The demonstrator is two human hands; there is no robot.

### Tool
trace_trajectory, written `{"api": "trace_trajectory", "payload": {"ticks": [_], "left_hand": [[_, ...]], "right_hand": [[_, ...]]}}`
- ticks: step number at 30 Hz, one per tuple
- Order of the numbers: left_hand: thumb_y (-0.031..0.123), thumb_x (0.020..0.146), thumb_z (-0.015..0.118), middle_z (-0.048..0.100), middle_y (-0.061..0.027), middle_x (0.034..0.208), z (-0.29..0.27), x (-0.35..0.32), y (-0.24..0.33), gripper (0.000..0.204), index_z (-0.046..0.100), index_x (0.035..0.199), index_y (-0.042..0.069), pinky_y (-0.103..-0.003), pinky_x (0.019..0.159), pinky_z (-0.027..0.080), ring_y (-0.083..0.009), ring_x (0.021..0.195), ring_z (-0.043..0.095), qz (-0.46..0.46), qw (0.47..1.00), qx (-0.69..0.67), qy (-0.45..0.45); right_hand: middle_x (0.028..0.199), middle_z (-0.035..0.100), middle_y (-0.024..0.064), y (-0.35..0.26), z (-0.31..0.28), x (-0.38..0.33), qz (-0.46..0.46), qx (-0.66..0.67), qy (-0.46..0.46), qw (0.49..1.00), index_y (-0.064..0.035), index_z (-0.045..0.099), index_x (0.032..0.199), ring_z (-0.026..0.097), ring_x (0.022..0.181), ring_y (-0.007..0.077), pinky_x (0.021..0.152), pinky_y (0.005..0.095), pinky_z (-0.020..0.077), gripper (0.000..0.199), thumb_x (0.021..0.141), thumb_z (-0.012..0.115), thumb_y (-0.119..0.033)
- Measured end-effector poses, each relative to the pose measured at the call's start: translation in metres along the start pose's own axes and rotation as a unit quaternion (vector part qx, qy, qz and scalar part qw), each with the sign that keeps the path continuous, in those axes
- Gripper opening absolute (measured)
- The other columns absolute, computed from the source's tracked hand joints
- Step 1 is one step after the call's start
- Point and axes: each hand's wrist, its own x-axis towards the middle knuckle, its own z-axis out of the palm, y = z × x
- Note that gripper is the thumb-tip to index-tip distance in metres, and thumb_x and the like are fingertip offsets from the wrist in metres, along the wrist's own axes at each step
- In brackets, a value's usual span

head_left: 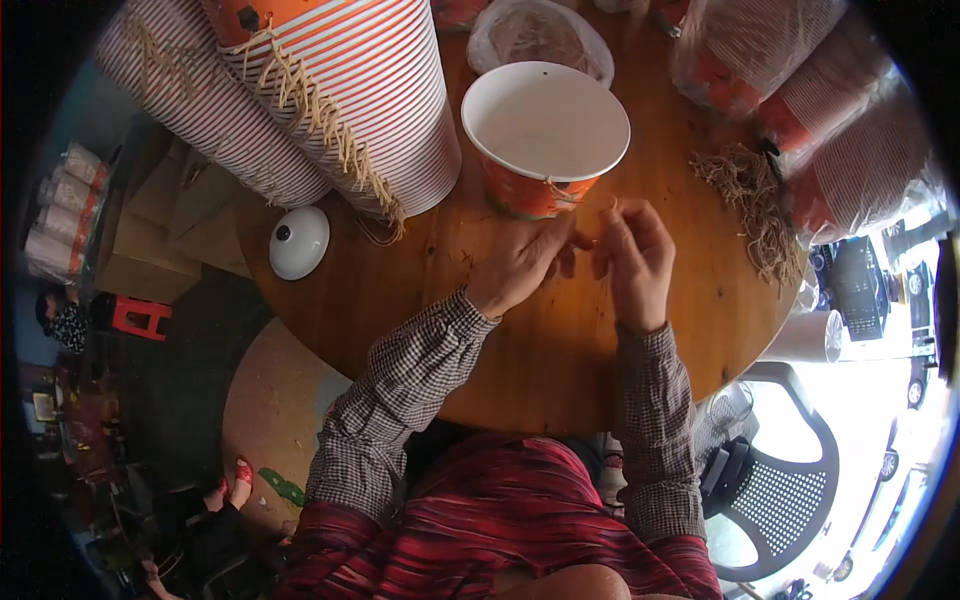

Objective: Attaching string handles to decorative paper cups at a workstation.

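A white-rimmed orange paper bucket (520, 195) stands upright on the round wooden table, its white inside open toward me. A short tan cord (562, 190) shows on its near side, just under the rim. My left hand (518, 265) is closed in front of the bucket, fingertips pinched near that cord; what they grip is too small to make out. Beside it, my right hand (640, 255) is closed too, thumb and forefinger pinching what looks like a thin tan strand. The two hands are slightly apart.
Tall nested bucket stacks (400, 110) with looped cords lean at the left, near a white lid (299, 243). A pile of tan cords (750, 205) lies right, beside plastic-wrapped buckets (850, 150). Behind stands a clear plastic bag (540, 30). A mesh chair (785, 490) is at right.
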Motion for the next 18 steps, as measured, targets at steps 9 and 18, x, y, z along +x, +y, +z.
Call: {"api": "trace_trajectory", "payload": {"ticks": [9,18], "left_hand": [[0.020,0.091,0.062,0.067,-0.0030,0.081,-0.015,0.005,-0.011,0.022,0.067,0.098,0.000,-0.022,0.060,0.048,-0.0061,0.067,0.058,0.027,0.969,0.238,-0.051],[0.021,0.092,0.059,0.065,-0.0013,0.079,-0.021,0.009,-0.014,0.022,0.068,0.097,0.001,-0.021,0.057,0.046,-0.0049,0.066,0.056,0.013,0.968,0.232,-0.090]], "right_hand": [[0.066,0.052,-0.0013,0.005,-0.038,0.024,-0.071,-0.144,0.182,0.970,0.0004,0.059,0.092,0.043,0.049,0.0038,0.044,0.0182,0.0350,0.015,0.093,0.057,-0.014],[0.106,0.062,0.0077,0.022,-0.082,0.049,-0.144,-0.200,0.240,0.939,-0.0005,0.057,0.112,0.058,0.095,0.0127,0.082,0.0257,0.0469,0.022,0.093,0.057,-0.012]]}}
